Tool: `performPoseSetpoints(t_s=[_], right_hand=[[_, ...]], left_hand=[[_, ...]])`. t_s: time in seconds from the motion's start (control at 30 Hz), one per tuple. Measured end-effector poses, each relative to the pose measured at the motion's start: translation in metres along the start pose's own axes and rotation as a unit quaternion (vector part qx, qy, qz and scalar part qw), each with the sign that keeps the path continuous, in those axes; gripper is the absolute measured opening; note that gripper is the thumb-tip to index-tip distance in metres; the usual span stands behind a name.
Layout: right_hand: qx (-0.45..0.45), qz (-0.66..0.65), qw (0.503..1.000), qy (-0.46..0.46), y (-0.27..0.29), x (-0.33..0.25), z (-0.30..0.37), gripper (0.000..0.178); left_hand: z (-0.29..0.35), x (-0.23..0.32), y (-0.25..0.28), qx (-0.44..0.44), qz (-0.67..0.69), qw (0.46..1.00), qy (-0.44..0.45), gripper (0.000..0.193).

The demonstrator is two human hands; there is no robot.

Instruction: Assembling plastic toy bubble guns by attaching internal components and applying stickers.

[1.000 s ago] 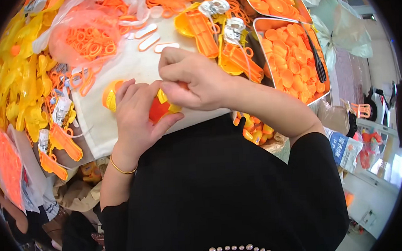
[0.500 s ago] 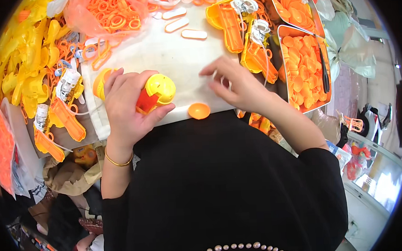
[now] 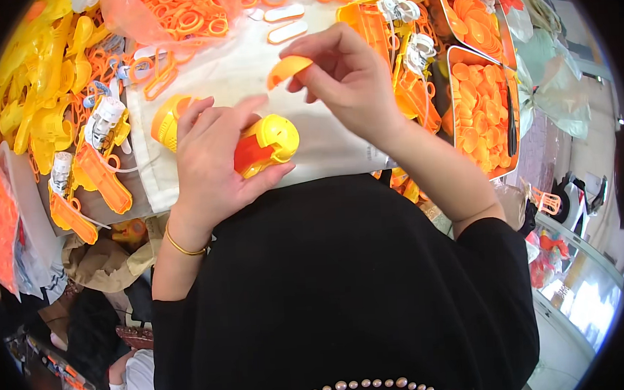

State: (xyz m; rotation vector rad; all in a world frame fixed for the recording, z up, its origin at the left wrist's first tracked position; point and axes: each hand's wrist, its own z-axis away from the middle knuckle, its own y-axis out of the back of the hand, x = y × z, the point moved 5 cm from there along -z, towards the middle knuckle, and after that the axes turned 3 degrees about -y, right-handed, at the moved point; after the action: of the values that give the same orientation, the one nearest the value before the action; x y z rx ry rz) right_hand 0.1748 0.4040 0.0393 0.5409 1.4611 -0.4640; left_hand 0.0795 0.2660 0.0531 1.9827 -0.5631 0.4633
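My left hand is wrapped round a yellow-and-orange plastic toy body, its rounded yellow end facing right. The toy's wider yellow end sticks out on the left side of the hand. Pinched between the thumb and fingers of my right hand is an orange oval plastic piece, raised over the white work surface. The two hands are apart, the right one farther out than the left.
Right of the work surface, trays hold orange oval pieces and larger orange parts. Yellow half shells with white mechanisms lie beside them. More half shells sit at left, below a yellow heap. Orange rings in a bag are at the back.
My right hand has picked up the orange oval piece from the front edge and lifted it. The left hand with the toy body has shifted slightly right.
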Motion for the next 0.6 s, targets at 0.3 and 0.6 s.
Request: performPoseSetpoints(t_s=[0.3,0.6], right_hand=[[-0.199,0.189,0.954,0.12,0.005,-0.021,0.023,0.05],[-0.096,-0.068,0.992,-0.044,-0.056,0.002,-0.009,0.041]], left_hand=[[-0.002,0.002,-0.002,0.016,-0.033,0.999,-0.022,0.053],[-0.008,0.005,-0.007,0.062,-0.001,0.998,-0.023,0.044]])
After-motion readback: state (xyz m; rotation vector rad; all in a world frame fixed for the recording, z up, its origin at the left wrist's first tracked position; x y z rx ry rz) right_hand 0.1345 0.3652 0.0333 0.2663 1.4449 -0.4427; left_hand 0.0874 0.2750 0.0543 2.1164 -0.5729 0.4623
